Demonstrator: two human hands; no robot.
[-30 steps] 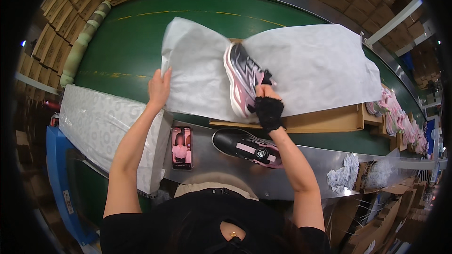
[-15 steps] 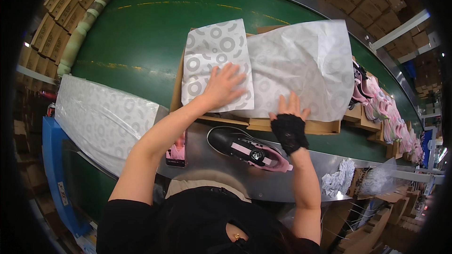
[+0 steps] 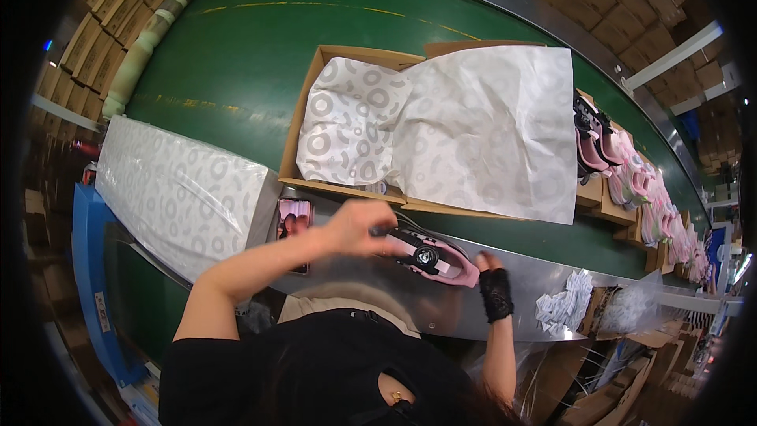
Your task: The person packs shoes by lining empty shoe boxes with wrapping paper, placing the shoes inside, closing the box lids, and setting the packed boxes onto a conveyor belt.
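A black and pink shoe (image 3: 428, 255) lies on the metal ledge in front of me, a round black dial on its top. My left hand (image 3: 361, 229) is curled around its toe end, slightly smeared by motion. Close beside the pink heel is my right hand (image 3: 494, 288), in a black fingerless glove, its fingers extended and apart, holding nothing. Beyond the shoe sits an open cardboard box (image 3: 293, 142), lined with patterned white tissue paper (image 3: 489, 126). One sheet is tucked down into the box's left part; the other spreads over the right part.
A stack of patterned paper (image 3: 185, 189) under clear film stands left, with a phone (image 3: 295, 217) beside it. Pink shoes (image 3: 631, 177) on boxes line the green conveyor (image 3: 236, 55) to the right. Small white packets (image 3: 564, 300) lie on the ledge at right.
Both hands have left the tissue paper and come back toward me to the shoe. The left sheet has sunk into the box. My left hand now covers the shoe's toe.
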